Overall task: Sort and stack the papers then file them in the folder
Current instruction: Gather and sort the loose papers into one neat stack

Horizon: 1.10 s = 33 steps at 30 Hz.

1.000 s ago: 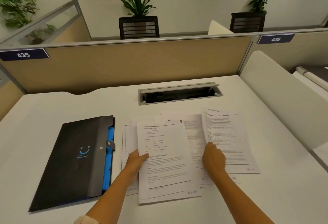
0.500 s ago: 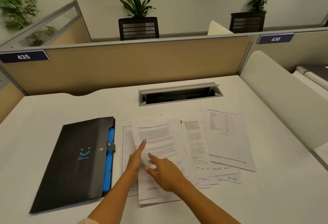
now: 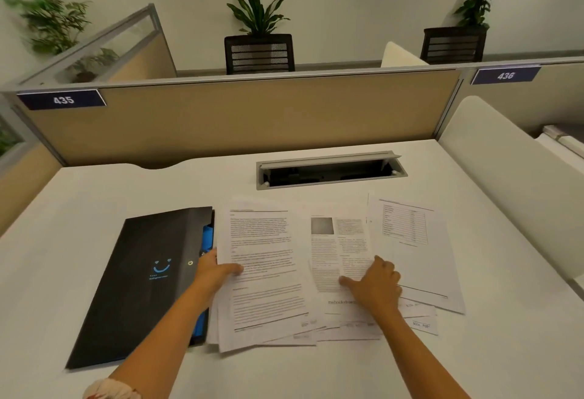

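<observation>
While the papers lie spread across the white table (image 3: 474, 351), the scene reads as follows.

Folder (image 3: 139, 288): black, shut, flat on the table left of the papers; its long axis runs from the near left to the far right, and blue inner pockets show along its right edge.

Text sheet (image 3: 262, 266): top of the left pile, long axis running away from the person, heading at the far end, its left edge just beside the folder.

Photo sheet (image 3: 335, 247): in the middle, two columns of print with a grey picture at the top, lying over other sheets.

Table sheet (image 3: 414, 250): farthest right, tilted slightly clockwise, partly overlapped by the middle sheets.

Left hand (image 3: 215, 272): grips the left edge of the text sheet, thumb on top, fingers hidden beneath.

Right hand (image 3: 376, 285): lies palm down on the photo sheet, fingers loosely curled, thumb stretched left, pressing rather than gripping.

Hands: well apart, one on each pile.
</observation>
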Tool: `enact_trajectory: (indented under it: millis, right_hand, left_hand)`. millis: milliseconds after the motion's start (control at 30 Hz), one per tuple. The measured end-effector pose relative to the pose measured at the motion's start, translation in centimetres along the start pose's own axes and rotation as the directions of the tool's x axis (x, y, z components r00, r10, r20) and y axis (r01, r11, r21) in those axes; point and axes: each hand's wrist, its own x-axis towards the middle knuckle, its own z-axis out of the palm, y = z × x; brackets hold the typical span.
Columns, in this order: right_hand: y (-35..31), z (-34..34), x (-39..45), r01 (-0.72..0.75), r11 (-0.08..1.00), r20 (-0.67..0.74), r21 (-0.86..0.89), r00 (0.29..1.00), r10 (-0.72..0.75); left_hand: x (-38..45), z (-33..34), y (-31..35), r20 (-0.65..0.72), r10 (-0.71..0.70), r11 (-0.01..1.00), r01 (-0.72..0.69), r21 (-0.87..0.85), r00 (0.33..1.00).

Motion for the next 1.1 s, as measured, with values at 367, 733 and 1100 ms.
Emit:
enact_trajectory:
  millis: [367, 733, 1100]
  right_hand:
    - [-1.4, -0.1, -0.6, -0.094, 0.938, 0.028, 0.334, 0.996, 0.090]
    - [5.1, -4.6, 3.8, -0.134, 0.947, -0.136, 0.291, 0.974, 0.179]
    - [9.2, -6.8, 8.3, -0.269, 0.955, -0.144, 0.128, 0.947, 0.286]
  left_hand:
    - [0.1, -4.6, 1.2, -0.089, 0.010, 1.000, -0.010, 0.000, 0.996]
    - [-0.1, -3.8, 1.7, -0.060, -0.006, 1.000, 0.007, 0.013, 0.998]
    - [-0.1, -3.6, 2.6, -0.063, 0.010, 1.000, -0.010, 0.011, 0.998]
